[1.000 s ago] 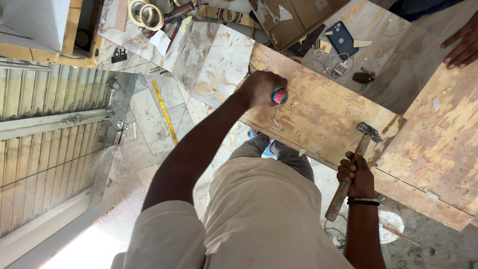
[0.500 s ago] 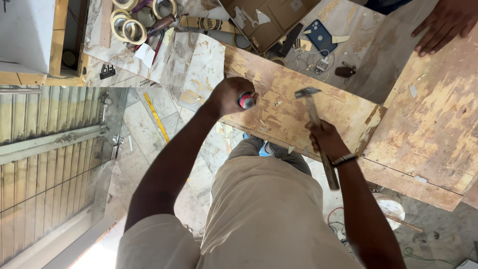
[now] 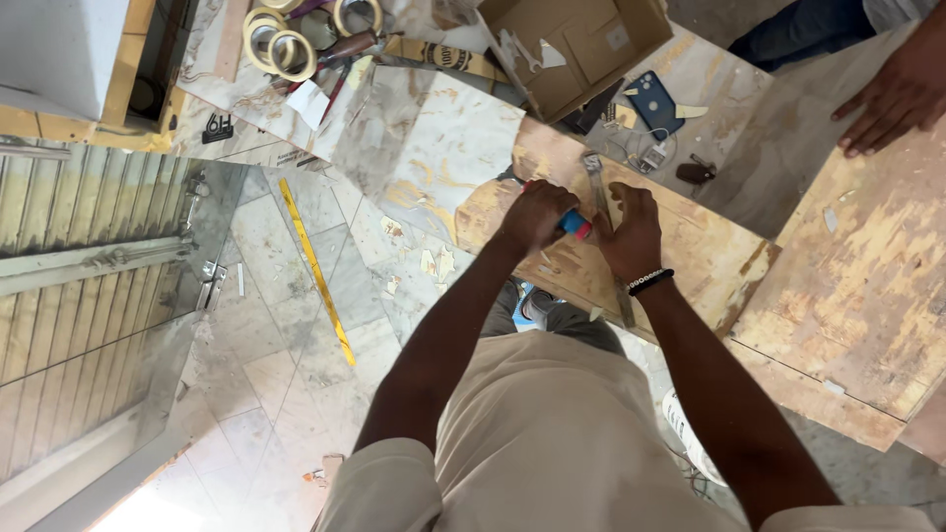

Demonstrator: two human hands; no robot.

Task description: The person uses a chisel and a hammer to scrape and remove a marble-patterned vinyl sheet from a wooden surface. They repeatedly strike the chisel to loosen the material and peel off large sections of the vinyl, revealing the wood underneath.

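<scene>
My left hand (image 3: 537, 214) is closed around a tool with a red and blue handle (image 3: 576, 226), held down against a worn plywood board (image 3: 690, 256). My right hand (image 3: 629, 232) grips the wooden handle of a hammer (image 3: 599, 187), whose metal head points away from me, right beside the left hand. Both hands are close together over the near end of the board. The tip of the red and blue tool is hidden under my hands.
Another person's hand (image 3: 892, 94) rests on the board at the upper right. An open cardboard box (image 3: 572, 44), tape rolls (image 3: 276, 44), a blue phone (image 3: 655, 103) and a yellow ruler (image 3: 315, 271) lie around. Slatted shutters (image 3: 79, 266) stand at left.
My right hand brought the hammer from low on the right up and over to the left hand. The view shifted, so the board now sits lower in the picture.
</scene>
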